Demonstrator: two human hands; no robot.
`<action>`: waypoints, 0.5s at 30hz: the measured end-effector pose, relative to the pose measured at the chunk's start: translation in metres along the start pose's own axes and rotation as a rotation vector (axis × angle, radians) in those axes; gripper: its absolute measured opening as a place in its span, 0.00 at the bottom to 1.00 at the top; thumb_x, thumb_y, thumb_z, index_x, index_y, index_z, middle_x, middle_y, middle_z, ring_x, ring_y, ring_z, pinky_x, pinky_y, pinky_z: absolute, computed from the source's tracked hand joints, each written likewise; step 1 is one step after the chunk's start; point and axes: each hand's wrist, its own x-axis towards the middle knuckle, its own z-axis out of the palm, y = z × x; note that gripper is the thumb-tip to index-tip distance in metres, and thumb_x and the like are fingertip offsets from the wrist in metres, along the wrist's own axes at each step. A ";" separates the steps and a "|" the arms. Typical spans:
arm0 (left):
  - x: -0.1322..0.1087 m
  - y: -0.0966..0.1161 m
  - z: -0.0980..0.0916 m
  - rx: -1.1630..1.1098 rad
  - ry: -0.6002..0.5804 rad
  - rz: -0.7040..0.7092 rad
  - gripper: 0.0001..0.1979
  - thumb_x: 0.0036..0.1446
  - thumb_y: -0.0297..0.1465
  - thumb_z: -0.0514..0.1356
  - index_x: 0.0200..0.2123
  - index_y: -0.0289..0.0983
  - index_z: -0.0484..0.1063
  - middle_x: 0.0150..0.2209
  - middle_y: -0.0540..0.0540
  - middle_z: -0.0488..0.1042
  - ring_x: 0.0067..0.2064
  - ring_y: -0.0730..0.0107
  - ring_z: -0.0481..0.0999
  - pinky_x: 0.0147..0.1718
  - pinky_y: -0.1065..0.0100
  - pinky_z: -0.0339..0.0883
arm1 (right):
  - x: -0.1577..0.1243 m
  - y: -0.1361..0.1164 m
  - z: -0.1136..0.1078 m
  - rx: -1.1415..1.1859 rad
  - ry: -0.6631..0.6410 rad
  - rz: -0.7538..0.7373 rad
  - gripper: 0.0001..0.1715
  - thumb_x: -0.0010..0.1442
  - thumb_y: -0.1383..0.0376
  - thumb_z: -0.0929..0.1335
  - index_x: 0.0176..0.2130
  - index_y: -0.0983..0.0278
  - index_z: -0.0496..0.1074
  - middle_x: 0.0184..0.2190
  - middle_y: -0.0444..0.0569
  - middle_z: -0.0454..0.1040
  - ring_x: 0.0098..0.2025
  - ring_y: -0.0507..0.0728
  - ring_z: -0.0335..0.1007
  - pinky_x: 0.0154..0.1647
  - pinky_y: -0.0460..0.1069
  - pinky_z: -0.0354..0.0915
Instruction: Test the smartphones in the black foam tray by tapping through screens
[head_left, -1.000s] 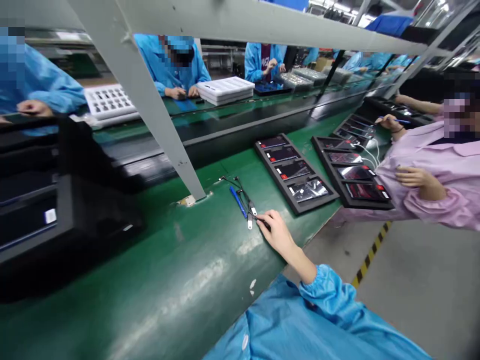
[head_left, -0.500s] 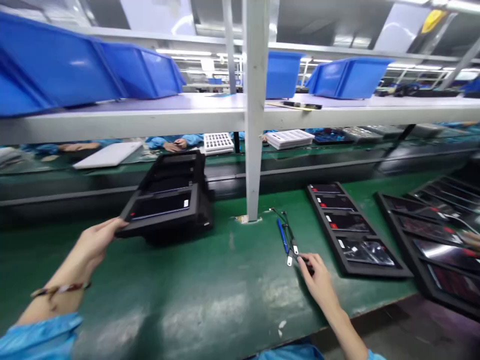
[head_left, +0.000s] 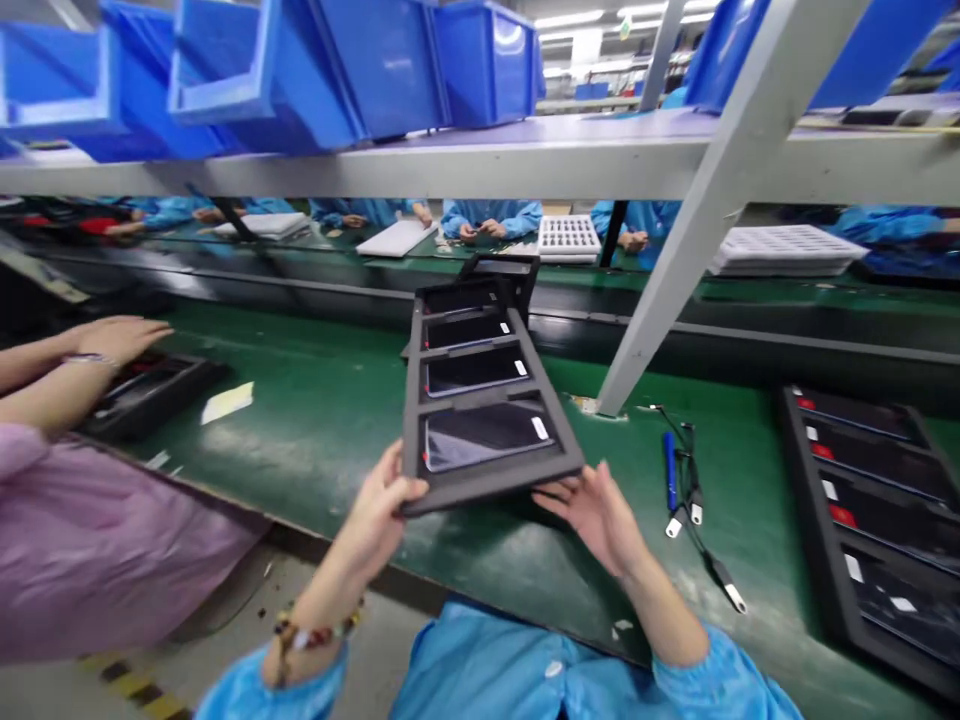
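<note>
A black foam tray (head_left: 487,487) is tilted above the bench, with several dark phone screens (head_left: 491,436) bearing white labels in its slots. My left hand (head_left: 381,508) grips its near left corner, thumb on top and fingers at the side. At the near right corner, my right hand (head_left: 600,515) has its fingers apart and reaching just under the edge; whether they bear weight I cannot tell. Behind the tray stands another black tray (head_left: 517,268), mostly hidden. To the right of my right hand lie a blue pen (head_left: 670,470) and black cables with white-tipped connectors (head_left: 724,580).
Another black tray of screens (head_left: 844,590) lies on the green bench (head_left: 300,440) at right. A slanted white post (head_left: 667,285) rises from the bench to a shelf with blue bins (head_left: 397,65). At left, a co-worker's hands (head_left: 112,340) are over a tray, near a yellow paper (head_left: 227,402).
The view has turned left. My left hand has drawn a tray nearer to me, off the one behind it. My right hand has left the cables and come to the tray's corner.
</note>
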 end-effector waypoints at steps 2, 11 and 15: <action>-0.037 -0.025 -0.001 -0.017 -0.090 -0.060 0.38 0.37 0.36 0.78 0.57 0.46 0.80 0.52 0.46 0.85 0.54 0.50 0.84 0.47 0.63 0.81 | 0.008 -0.013 0.001 0.131 -0.002 0.113 0.47 0.65 0.25 0.60 0.58 0.56 0.78 0.51 0.56 0.85 0.55 0.70 0.83 0.57 0.68 0.78; -0.077 -0.064 0.011 -0.107 -0.207 -0.079 0.41 0.41 0.40 0.80 0.62 0.48 0.79 0.55 0.44 0.85 0.60 0.42 0.83 0.59 0.51 0.81 | -0.006 -0.024 -0.015 0.239 0.140 0.276 0.28 0.55 0.43 0.79 0.45 0.59 0.82 0.37 0.50 0.87 0.45 0.66 0.85 0.50 0.61 0.81; -0.070 -0.060 -0.022 -0.139 0.033 -0.153 0.30 0.39 0.43 0.76 0.49 0.44 0.85 0.45 0.44 0.88 0.51 0.37 0.87 0.48 0.48 0.85 | -0.035 -0.011 0.015 0.214 0.013 0.299 0.31 0.54 0.52 0.82 0.55 0.55 0.80 0.45 0.46 0.87 0.51 0.64 0.84 0.54 0.58 0.79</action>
